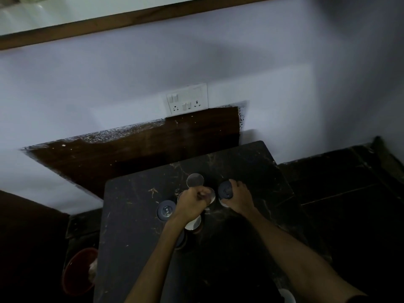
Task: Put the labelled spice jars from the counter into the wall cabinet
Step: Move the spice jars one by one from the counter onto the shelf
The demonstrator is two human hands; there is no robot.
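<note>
Several spice jars stand close together on a dark marble counter (135, 215), seen from above. My left hand (192, 203) is curled round a silver-lidded jar (211, 196) in the middle of the group. My right hand (237, 196) grips a dark-lidded jar (225, 190) at the right of the group. Another silver-lidded jar (195, 180) stands just behind my left hand. A dark-lidded jar (166, 211) stands to its left. A silver lid (193, 224) shows under my left wrist. The labels cannot be read in the dim light.
A white wall with a switch and socket plate (187, 98) rises behind the counter. A brown wooden edge (131, 17) runs across the top of the view. A red bowl (79, 272) sits low at the left. A white round object (287, 296) lies at the bottom right.
</note>
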